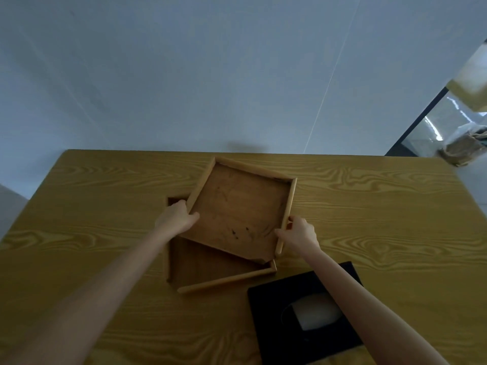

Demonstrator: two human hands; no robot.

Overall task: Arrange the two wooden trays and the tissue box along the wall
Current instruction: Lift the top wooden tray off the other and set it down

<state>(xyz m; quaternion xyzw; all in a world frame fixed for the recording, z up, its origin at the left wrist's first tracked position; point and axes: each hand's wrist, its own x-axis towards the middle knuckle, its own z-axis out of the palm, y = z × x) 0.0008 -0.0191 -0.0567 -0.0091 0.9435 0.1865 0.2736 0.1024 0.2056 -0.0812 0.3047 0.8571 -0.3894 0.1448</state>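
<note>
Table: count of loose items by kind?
Square wooden trays: 2, the upper tray gripped by the left hand and right hand, the lower tray under it.
Black tissue box with white tissue: 1.
Total: 3

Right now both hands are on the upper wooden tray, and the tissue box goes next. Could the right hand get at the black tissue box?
Probably yes. The black tissue box sits uncovered just under the right forearm, but the right hand must first release the upper wooden tray.
</note>
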